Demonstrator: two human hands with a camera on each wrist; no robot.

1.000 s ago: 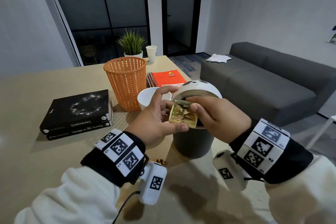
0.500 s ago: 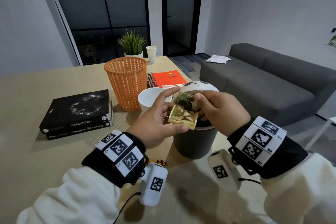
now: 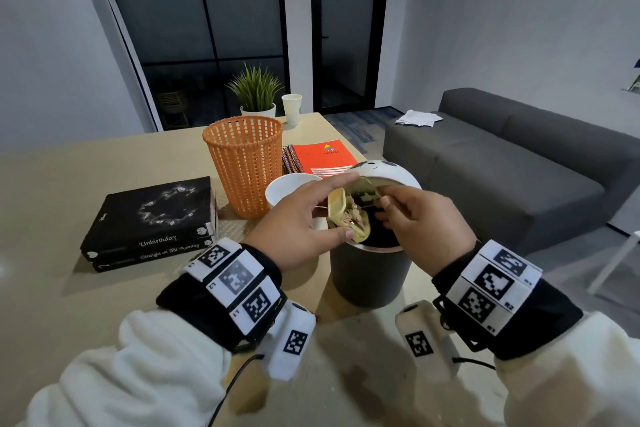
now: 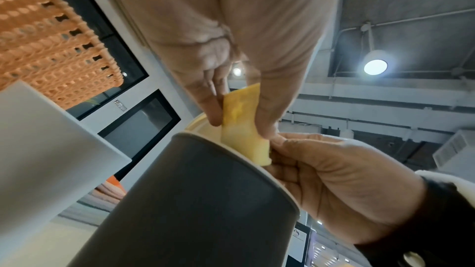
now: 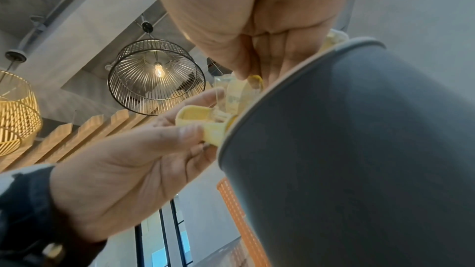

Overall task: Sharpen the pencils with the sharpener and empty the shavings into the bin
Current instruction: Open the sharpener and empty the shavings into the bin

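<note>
Tipping sharpener [image 3: 348,215] over bin [image 3: 369,274], both hands

- Both forearms reach forward in white sleeves, each wrist wrapped in a black band set with square markers.
- The left hand [image 3: 298,222] is turned palm inward, thumb stretched along the near side and the fingers [image 3: 337,180] extended across the far side, pinching something between them.
- The right hand [image 3: 427,229] faces it, knuckles up, its fingertips [image 3: 386,201] curled in a pinch just beside the left hand's.
</note>
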